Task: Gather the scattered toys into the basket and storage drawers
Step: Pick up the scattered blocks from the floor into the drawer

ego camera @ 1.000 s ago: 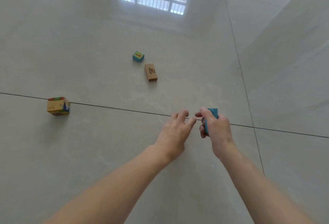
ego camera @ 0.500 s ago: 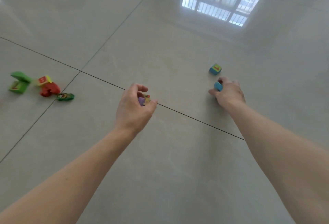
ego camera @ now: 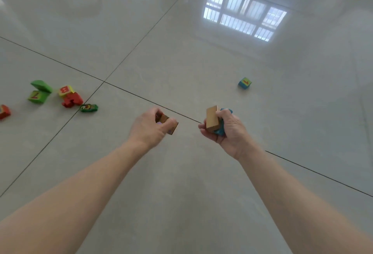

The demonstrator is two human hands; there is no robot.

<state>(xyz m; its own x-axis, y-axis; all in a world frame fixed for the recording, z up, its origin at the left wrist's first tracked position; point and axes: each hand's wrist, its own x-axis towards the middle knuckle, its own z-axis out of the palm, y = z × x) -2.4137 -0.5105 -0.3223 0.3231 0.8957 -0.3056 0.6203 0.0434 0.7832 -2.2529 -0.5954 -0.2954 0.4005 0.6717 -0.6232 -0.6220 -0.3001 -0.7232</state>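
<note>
My left hand (ego camera: 148, 130) curls its fingers (ego camera: 170, 123) around a small wooden cube (ego camera: 170, 127). My right hand (ego camera: 226, 130) clamps a tan wooden block (ego camera: 212, 118) together with a blue block (ego camera: 220, 129), both held above the tiled floor (ego camera: 181, 183). A blue cube (ego camera: 244, 83) lies on the floor ahead to the right. Far left sits a cluster of green blocks (ego camera: 39, 92), a yellow letter cube (ego camera: 65, 90), a red piece (ego camera: 72, 99) and a small green toy (ego camera: 89, 107).
</note>
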